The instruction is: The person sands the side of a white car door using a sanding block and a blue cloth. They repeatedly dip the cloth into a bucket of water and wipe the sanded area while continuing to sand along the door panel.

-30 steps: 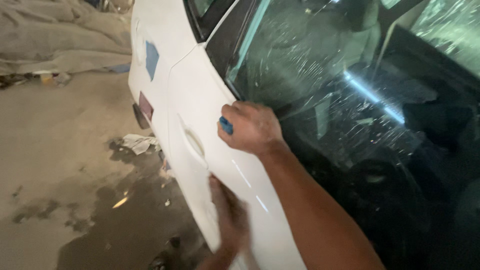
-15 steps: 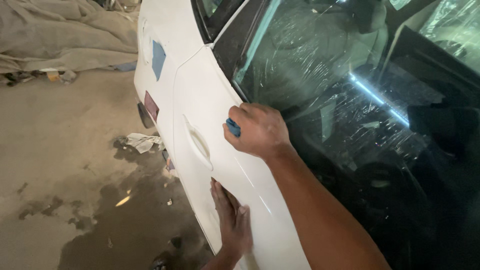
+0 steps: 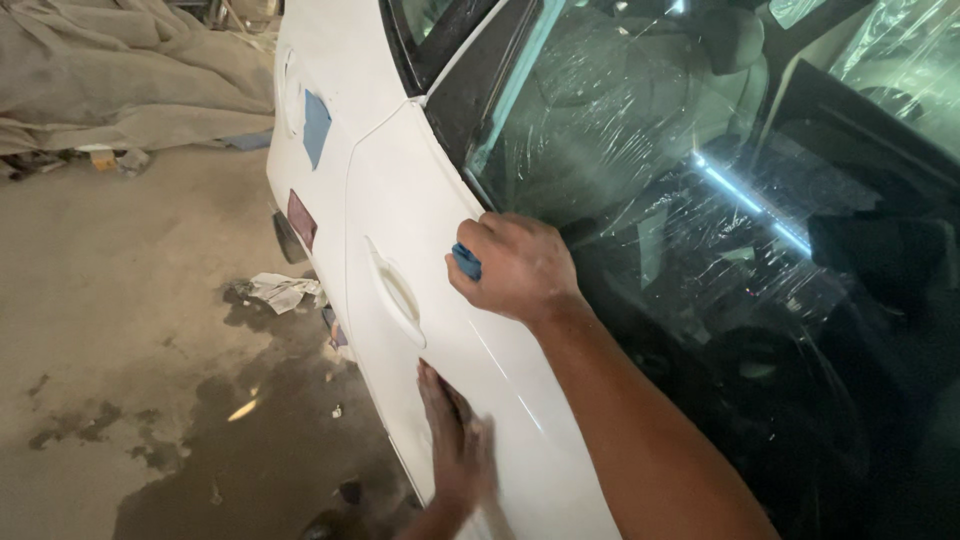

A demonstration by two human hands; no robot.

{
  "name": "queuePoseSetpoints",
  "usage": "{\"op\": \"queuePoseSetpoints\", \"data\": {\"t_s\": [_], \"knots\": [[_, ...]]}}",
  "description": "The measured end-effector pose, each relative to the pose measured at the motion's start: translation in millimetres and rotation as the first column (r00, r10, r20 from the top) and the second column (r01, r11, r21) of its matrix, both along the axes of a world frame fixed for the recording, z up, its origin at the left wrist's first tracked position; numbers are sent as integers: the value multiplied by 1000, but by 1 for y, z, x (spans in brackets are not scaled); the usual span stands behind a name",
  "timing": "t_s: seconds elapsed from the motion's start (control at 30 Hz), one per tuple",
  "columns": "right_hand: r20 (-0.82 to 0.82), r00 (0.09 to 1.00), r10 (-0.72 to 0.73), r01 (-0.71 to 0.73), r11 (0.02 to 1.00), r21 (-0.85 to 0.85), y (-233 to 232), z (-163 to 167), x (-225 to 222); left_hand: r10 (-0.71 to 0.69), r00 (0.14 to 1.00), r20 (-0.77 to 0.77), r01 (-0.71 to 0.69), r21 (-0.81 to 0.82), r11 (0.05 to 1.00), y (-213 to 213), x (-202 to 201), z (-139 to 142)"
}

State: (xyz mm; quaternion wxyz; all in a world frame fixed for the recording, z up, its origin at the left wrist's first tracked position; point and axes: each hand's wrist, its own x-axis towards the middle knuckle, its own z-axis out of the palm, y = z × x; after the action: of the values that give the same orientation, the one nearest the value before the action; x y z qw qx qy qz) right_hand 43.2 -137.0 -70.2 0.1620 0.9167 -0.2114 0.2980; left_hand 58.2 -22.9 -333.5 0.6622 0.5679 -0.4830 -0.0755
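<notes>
- Blue sanding block/pad (image 3: 466,262) – small, only a corner shows out of the right fist, up against the white car door (image 3: 420,230) just below the window line, to the right of the door handle recess (image 3: 398,297).
- Handling, my guess: pad is light, prob. a bit soft/compressible, easy to keep in one palm; grip across its back w/ the flat face on the paint. Could slip if the panel is wet – can't tell if it is.
- Door panel: stiff sheet metal, glossy, smooth, slippery under the palm; finish prob. scratches easily, so flat even pressure.
- Right hand (image 3: 515,268): fingers curled tight round the pad, clenched, knuckles up, fist resting on the door's upper shoulder.
- Left hand (image 3: 455,440): flat, fingers straight and together, nothing in it, palm pressed on the lower door below and right of the handle recess. Edges a bit blurred.
- Window (image 3: 640,170) above the right hand is wrapped in clear plastic film (image 3: 700,230), wrinkled, catching a streak of light.
- Blue masking patch (image 3: 316,127) and a darker reddish patch (image 3: 301,220) on the rear panel, well apart from both hands.
- Concrete floor (image 3: 120,300) w/ dark damp stains, crumpled paper (image 3: 283,291) near the car, grey cloth cover (image 3: 110,80) heaped at the back.
</notes>
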Motion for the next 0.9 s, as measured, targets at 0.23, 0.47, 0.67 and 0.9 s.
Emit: {"op": "queuePoseSetpoints", "data": {"t_s": [0.23,0.47,0.67,0.9], "knots": [[3,1000,9,-9,1000,-6,0,0,-2,3,969,-245,36,153,988,-45,51,5],[-31,999,-37,38,998,55,0,2,1,-182,944,-274,160,-100,982,0,2,1],[-69,994,-85,89,995,48,0,0,1,-102,937,-335,139,90,986,-41,55,9],[-3,1000,-18,18,1000,18,0,0,-1,-119,992,31,121,-88,989,15,2,-15]]}}
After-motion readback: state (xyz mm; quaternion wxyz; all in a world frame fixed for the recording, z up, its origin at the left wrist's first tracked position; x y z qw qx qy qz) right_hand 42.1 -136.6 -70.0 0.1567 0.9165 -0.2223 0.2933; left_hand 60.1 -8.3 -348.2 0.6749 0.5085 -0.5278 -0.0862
